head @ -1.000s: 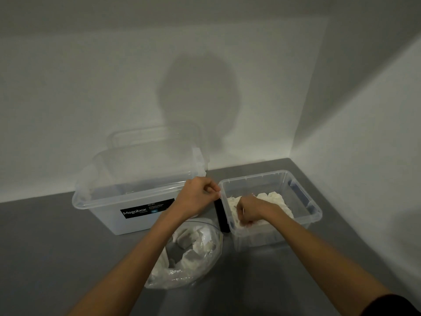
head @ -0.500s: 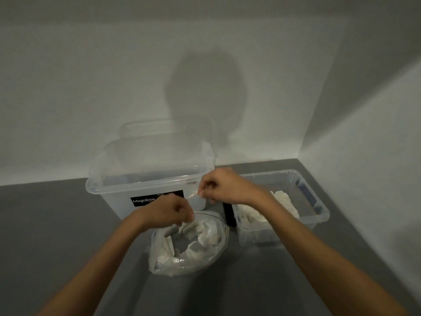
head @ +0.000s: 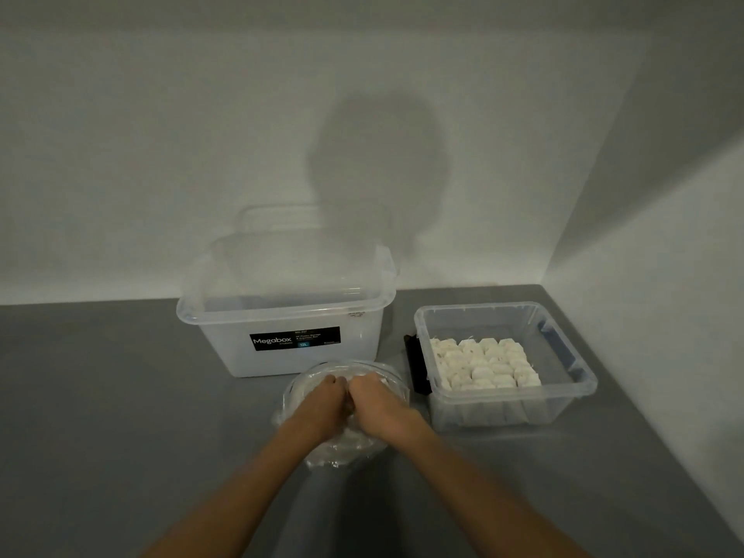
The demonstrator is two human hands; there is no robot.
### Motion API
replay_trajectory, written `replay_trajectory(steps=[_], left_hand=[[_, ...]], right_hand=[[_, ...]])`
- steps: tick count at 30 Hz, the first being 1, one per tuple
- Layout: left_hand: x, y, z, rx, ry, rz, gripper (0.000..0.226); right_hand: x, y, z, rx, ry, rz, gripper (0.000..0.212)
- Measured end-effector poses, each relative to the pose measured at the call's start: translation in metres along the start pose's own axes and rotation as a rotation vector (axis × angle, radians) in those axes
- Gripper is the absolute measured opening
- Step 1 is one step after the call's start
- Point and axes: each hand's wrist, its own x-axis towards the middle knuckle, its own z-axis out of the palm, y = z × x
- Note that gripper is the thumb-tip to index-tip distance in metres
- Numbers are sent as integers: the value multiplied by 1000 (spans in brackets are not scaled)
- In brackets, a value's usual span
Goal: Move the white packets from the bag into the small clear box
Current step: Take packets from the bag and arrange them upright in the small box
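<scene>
The clear plastic bag (head: 300, 390) lies on the grey table just in front of me, and white packets (head: 350, 438) show through its wall. Both hands are plunged into its open mouth, side by side and touching. My left hand (head: 324, 402) has its fingers curled downward, and what they hold is hidden. My right hand (head: 378, 404) is curled too, with a white packet showing at its fingertips. To the right stands the small clear box (head: 563, 400), holding several white packets (head: 483, 366) laid in neat rows against its left side.
A large clear Megabox tub (head: 290, 316) with a lid stands behind the bag, near the back wall. A black object (head: 414, 362) sits between the bag and the small box. A side wall runs close along the right of the grey table (head: 120, 396).
My right hand left the small box, rose over the bag and has now dropped into it. My left hand moved from the bag's rim down inside, beside the right.
</scene>
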Motion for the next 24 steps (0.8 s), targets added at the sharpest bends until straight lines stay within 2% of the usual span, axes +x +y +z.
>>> replay_trajectory(steps=[8, 10, 16, 19, 22, 24], left_hand=[[-1, 2, 13, 127, 98, -47, 61], [-3, 2, 11, 120, 120, -37, 59], [-23, 5, -11, -142, 233, -17, 10], [-41, 3, -27, -277, 260, -95, 18], [-54, 1, -39, -589, 241, -143, 13], [-63, 2, -45, -772, 228, -127, 17]], right_hand=[[-2, 6, 5, 141, 127, 98, 22], [-3, 6, 1, 196, 161, 120, 20], [-20, 13, -24, 358, 295, 61, 23], [-24, 19, -30, 411, 330, 64, 26], [-24, 19, -29, 439, 314, 72, 19], [-23, 16, -25, 460, 273, 61, 23]])
